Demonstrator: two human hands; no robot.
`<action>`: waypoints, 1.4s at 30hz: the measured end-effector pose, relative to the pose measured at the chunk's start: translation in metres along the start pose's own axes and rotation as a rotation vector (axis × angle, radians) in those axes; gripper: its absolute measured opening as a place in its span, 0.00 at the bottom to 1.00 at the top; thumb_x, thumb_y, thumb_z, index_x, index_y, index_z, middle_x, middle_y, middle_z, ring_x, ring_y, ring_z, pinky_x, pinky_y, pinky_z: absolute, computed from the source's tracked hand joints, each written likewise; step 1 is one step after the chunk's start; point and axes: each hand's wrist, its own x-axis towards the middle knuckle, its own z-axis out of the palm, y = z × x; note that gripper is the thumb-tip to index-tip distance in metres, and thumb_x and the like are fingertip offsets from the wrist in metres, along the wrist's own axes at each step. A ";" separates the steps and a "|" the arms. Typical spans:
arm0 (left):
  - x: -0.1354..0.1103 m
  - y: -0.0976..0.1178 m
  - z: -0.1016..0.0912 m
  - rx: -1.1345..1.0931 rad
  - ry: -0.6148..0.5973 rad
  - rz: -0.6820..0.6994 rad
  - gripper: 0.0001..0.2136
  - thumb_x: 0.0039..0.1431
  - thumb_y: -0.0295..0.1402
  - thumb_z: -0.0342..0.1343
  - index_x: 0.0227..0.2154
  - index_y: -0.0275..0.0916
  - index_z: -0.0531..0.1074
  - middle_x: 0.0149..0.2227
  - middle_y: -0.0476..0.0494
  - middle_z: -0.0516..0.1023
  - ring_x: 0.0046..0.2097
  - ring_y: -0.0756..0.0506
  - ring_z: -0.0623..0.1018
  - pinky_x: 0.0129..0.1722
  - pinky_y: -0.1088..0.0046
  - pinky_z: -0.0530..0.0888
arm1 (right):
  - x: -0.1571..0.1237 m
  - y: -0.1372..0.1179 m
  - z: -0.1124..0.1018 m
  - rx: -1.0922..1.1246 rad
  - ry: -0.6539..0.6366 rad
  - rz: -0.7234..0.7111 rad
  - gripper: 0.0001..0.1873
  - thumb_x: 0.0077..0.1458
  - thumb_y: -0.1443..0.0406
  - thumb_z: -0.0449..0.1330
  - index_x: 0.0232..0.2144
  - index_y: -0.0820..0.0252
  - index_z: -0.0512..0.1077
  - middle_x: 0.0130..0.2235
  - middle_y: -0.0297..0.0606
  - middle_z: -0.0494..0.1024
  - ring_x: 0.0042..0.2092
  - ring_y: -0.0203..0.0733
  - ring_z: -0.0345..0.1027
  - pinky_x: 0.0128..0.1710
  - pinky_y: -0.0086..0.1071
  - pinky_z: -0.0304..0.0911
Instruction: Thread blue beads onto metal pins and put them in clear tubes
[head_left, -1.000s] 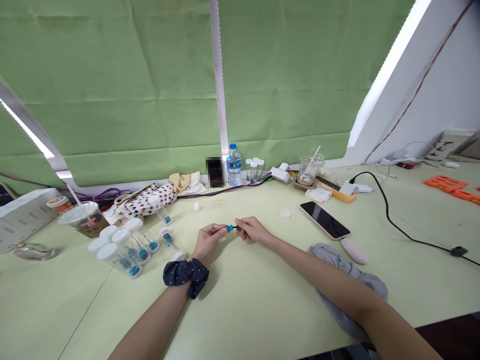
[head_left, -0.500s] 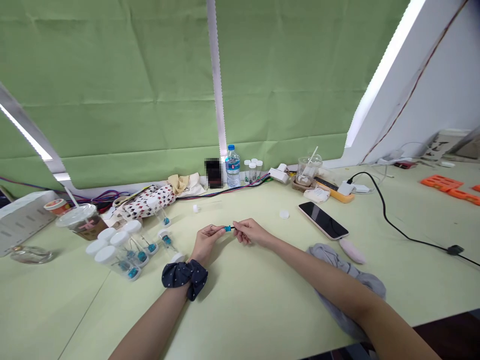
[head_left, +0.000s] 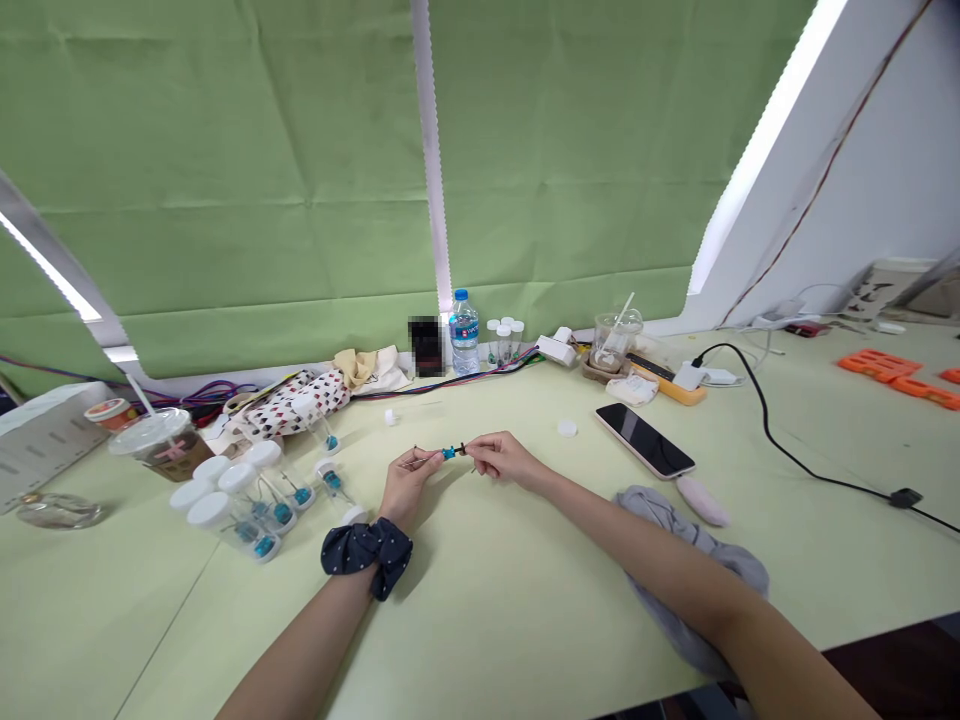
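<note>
My left hand, with a dark dotted scrunchie at its wrist, pinches a small blue piece with thin wire-like ends. Facing it, my right hand has its fingers closed on a small black part that meets the blue piece; whether the two are joined I cannot tell. Left of my left hand, several clear vials with white caps stand together, holding blue pieces. Another clear vial with a blue piece lies closer to that hand. Beyond my right hand rests a round white cap.
A phone and a grey cloth lie to the right. At the back stand a water bottle and more small vials. A lidded drink cup is at the left; a black cable crosses the right side.
My right fingers have shifted slightly, and more of the black part now shows between the hands. The blue piece has moved a little to the left and up.
</note>
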 end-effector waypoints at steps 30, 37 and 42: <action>0.004 -0.002 -0.003 -0.021 -0.013 -0.018 0.10 0.41 0.34 0.66 0.22 0.34 0.72 0.31 0.41 0.79 0.37 0.45 0.77 0.45 0.65 0.68 | -0.003 -0.001 0.004 0.041 -0.081 -0.088 0.22 0.49 0.57 0.58 0.44 0.63 0.71 0.20 0.29 0.67 0.18 0.25 0.47 0.18 0.25 0.41; 0.001 -0.002 -0.003 0.065 -0.044 0.018 0.09 0.43 0.34 0.65 0.23 0.34 0.73 0.29 0.42 0.79 0.34 0.46 0.76 0.41 0.67 0.69 | 0.000 0.000 0.002 -0.040 -0.035 -0.039 0.23 0.48 0.57 0.59 0.44 0.65 0.71 0.20 0.29 0.68 0.17 0.25 0.47 0.17 0.24 0.42; 0.000 -0.001 -0.002 0.061 -0.030 0.013 0.08 0.43 0.33 0.65 0.24 0.34 0.73 0.29 0.42 0.79 0.34 0.46 0.76 0.41 0.66 0.69 | -0.001 0.001 0.002 -0.075 -0.039 -0.005 0.21 0.48 0.56 0.59 0.38 0.68 0.73 0.17 0.29 0.67 0.17 0.26 0.48 0.17 0.24 0.42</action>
